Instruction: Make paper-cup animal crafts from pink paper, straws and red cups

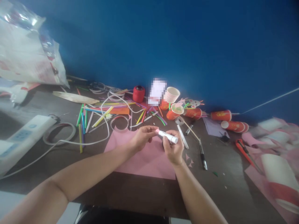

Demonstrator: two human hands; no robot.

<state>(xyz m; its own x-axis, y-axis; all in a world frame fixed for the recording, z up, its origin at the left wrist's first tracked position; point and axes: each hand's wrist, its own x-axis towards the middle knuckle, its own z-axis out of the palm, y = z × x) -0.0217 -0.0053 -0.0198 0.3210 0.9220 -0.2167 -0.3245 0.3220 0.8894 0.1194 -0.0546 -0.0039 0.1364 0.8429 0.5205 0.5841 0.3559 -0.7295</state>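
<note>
Between hands (143, 136) (174, 148), white marker (168, 136) partly covered; small pink piece (157, 131) indistinct.

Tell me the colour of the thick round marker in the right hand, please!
The thick round marker is white, best seen in the head view.

No legible text: gold marks on red paper cups (220, 115), reddish print on plastic bag (25, 51), both too blurred.

Marker (169, 136) in right hand (174, 147) looked smooth plastic. Sheet (144, 160) beneath left hand (145, 137) was matt paper. Cup (173, 115) beyond right hand looked papery. Bag (25, 51) left of left hand was glossy plastic.
</note>
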